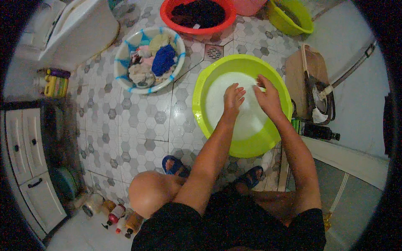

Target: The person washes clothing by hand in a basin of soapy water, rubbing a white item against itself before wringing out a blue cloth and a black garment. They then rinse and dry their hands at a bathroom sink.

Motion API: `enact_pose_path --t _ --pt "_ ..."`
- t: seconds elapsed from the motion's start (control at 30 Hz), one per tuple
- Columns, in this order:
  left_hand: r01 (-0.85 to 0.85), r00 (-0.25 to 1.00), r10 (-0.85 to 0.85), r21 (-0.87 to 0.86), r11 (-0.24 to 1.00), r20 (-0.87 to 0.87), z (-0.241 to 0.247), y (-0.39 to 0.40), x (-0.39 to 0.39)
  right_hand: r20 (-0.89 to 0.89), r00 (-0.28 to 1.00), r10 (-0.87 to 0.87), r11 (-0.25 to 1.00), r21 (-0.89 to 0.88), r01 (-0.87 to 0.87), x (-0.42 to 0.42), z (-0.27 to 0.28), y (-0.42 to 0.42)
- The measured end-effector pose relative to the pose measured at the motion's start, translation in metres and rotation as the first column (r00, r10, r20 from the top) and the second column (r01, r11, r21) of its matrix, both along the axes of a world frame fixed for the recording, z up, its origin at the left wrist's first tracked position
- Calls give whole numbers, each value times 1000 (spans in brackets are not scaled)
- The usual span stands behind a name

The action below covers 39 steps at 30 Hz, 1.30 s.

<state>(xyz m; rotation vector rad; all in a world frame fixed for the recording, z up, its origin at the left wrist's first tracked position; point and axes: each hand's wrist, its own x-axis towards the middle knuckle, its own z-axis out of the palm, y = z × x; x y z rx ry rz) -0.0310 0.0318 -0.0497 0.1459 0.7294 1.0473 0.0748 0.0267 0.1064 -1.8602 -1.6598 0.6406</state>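
A lime-green plastic basin (252, 147) stands on the tiled floor just before me, with whitish, sudsy-looking liquid (226, 122) in it. Over its middle is my left hand (234, 98), fingers apart and nothing held. My right hand (267, 97) hovers across from it, nearer the basin's right side, thumb and fingers spread and likewise bare. The two palms roughly face each other with a gap between them. Whether any fingertip touches the liquid, I cannot tell.
Left of the basin sits a white-and-blue tub (121, 70) of mixed clothes, including a blue cloth (164, 59). Beyond are a red basin (201, 30) of dark laundry, a floor drain (214, 52) and another green basin (284, 23). A brown bin-like container (296, 81) borders the right; bottles (116, 215) line the lower left.
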Motion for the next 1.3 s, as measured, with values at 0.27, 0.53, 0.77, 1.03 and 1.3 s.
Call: enact_pose_path --t 0.27,0.53,0.77,1.03,1.3 --pt "417 268 360 444 793 -894 99 41 -4 383 866 322 867 -487 -107 37 -84 -32" --pt "787 33 502 332 520 -864 183 151 -53 336 850 407 680 -732 -37 -33 -87 -4" --pt "886 -252 489 4 465 -835 145 258 -112 422 708 566 635 -771 -48 -28 -181 -19" --pt "799 -465 435 -154 581 -771 72 320 -125 437 603 668 637 -754 -159 -36 -185 -18" --pt "813 -404 211 -243 530 -890 76 303 -95 357 640 681 526 -846 -87 -25 -218 -19"
